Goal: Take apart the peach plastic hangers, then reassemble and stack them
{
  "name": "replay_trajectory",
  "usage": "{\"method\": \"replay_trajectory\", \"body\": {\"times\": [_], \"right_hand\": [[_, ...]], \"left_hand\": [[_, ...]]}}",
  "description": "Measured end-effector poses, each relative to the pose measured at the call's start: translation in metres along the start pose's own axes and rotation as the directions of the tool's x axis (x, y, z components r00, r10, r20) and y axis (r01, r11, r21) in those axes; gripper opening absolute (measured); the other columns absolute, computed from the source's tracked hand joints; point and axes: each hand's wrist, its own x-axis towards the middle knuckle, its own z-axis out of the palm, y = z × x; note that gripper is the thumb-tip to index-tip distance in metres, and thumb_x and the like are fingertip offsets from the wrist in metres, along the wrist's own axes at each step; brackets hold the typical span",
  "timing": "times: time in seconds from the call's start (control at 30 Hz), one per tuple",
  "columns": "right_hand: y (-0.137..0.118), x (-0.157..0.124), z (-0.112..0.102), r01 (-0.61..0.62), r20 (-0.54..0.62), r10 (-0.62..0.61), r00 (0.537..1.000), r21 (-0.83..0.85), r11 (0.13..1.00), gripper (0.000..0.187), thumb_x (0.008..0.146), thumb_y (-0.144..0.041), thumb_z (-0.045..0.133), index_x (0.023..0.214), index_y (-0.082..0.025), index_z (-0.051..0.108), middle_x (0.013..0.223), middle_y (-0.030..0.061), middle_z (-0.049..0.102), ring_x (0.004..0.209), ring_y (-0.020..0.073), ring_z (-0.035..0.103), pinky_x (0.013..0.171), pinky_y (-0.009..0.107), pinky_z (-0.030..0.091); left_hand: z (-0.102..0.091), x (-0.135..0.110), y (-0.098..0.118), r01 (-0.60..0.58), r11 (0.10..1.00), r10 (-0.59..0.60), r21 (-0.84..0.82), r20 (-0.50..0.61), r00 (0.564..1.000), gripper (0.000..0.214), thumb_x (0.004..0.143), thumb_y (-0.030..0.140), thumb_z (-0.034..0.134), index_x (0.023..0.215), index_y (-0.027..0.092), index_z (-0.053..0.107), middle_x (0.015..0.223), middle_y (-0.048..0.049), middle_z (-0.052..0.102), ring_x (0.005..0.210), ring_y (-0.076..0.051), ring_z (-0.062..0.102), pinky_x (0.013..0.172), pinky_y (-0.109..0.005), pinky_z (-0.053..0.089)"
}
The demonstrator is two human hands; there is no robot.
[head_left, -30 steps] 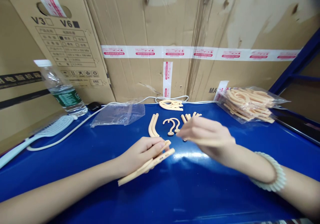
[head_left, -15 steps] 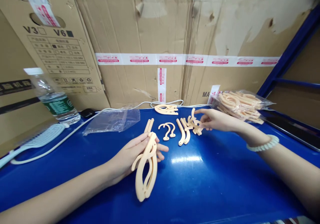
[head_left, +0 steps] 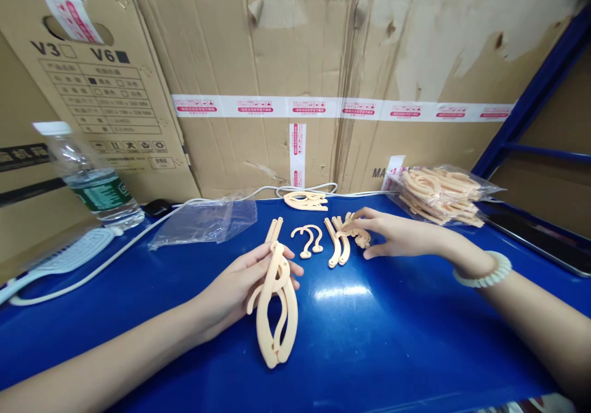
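Before a wall of cardboard boxes, a blue desk offers working room toward its near edge. The left hand grips a folded peach hanger frame above it. The right hand rests spread fingers on loose hanger pieces, where singling one out would need a fingertip pinch.

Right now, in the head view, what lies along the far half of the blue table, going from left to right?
Water bottle → clear plastic bag → two hook pieces → curved pieces → packed bag of parts.
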Motion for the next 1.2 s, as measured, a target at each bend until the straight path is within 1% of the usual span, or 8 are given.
{"method": "replay_trajectory", "body": {"times": [0.27,0.5,0.67,0.87,0.93,1.03,1.13,1.2], "right_hand": [[0.012,0.002,-0.002,-0.05,0.049,0.051,0.997,-0.025,0.998,0.039,0.077,-0.017,0.067,0.116,-0.019,0.06,0.119,0.0104,0.053,0.11,0.0252,0.056,0.098,0.038,0.044],[0.017,0.001,-0.004,0.007,0.074,-0.007,0.997,0.006,1.0,0.04,0.076,-0.018,0.069,0.115,-0.019,0.063,0.126,0.011,0.05,0.113,0.0256,0.054,0.097,0.037,0.045],[0.02,0.002,-0.006,0.033,0.07,-0.032,0.997,-0.009,0.999,0.024,0.08,-0.017,0.063,0.103,-0.017,0.066,0.115,0.0102,0.057,0.105,0.0227,0.058,0.094,0.036,0.046],[0.026,-0.005,-0.018,-0.053,0.062,0.056,0.996,-0.058,0.997,0.025,0.078,-0.02,0.064,0.103,-0.018,0.067,0.113,0.0101,0.061,0.103,0.0255,0.06,0.093,0.04,0.048],[0.018,-0.008,-0.022,-0.058,0.011,0.059,0.998,-0.076,0.995,0.025,0.08,-0.024,0.065,0.104,-0.018,0.066,0.117,0.0113,0.06,0.106,0.0268,0.06,0.094,0.041,0.048],[-0.014,-0.007,-0.018,0.012,-0.179,-0.035,0.983,-0.128,0.992,0.019,0.088,-0.022,0.057,0.105,-0.018,0.063,0.117,0.0122,0.061,0.105,0.0249,0.06,0.092,0.04,0.048],[-0.064,-0.003,0.002,0.23,-0.339,-0.267,0.902,-0.146,0.962,0.021,0.095,-0.019,0.049,0.112,-0.018,0.06,0.117,0.0117,0.062,0.111,0.0226,0.057,0.095,0.039,0.047],[-0.095,-0.002,0.021,0.402,-0.268,-0.44,0.857,-0.186,0.897,0.021,0.095,-0.02,0.05,0.113,-0.018,0.06,0.12,0.0111,0.061,0.113,0.0224,0.054,0.096,0.038,0.045]], "left_hand": [[-0.002,0.002,-0.003,0.002,1.0,-0.002,0.014,-0.006,1.0,0.014,0.093,0.03,0.057,0.099,0.017,0.062,0.094,-0.0078,0.069,0.081,-0.019,0.066,0.069,-0.026,0.053],[-0.002,0.002,-0.002,0.002,1.0,-0.001,0.031,-0.029,1.0,0.016,0.091,0.031,0.06,0.099,0.017,0.063,0.091,-0.0079,0.07,0.079,-0.019,0.065,0.069,-0.026,0.052],[-0.002,0.0,-0.003,-0.008,0.999,0.008,0.031,-0.025,1.0,0.018,0.09,0.034,0.062,0.098,0.018,0.064,0.091,-0.0072,0.069,0.075,-0.017,0.064,0.067,-0.025,0.051],[-0.001,0.0,-0.002,-0.042,0.999,0.043,0.015,-0.052,0.998,0.019,0.088,0.035,0.066,0.097,0.018,0.068,0.089,-0.0046,0.068,0.069,-0.013,0.06,0.063,-0.021,0.048],[0.0,0.001,-0.002,-0.046,0.999,0.046,-0.004,-0.053,0.998,0.019,0.087,0.034,0.068,0.096,0.018,0.068,0.086,-0.0042,0.068,0.068,-0.013,0.06,0.062,-0.022,0.047],[0.0,0.002,-0.004,-0.053,0.998,0.052,-0.022,-0.06,0.997,0.019,0.086,0.033,0.068,0.097,0.018,0.068,0.083,-0.0037,0.067,0.066,-0.013,0.059,0.061,-0.022,0.046],[-0.001,0.004,-0.007,-0.064,0.997,0.06,-0.048,-0.076,0.995,0.02,0.086,0.031,0.068,0.099,0.017,0.068,0.082,-0.004,0.067,0.065,-0.013,0.06,0.062,-0.023,0.046],[-0.002,0.005,-0.008,-0.069,0.994,0.063,-0.079,-0.081,0.995,0.02,0.086,0.029,0.068,0.101,0.017,0.068,0.082,-0.0043,0.067,0.067,-0.014,0.061,0.064,-0.023,0.048]]}}
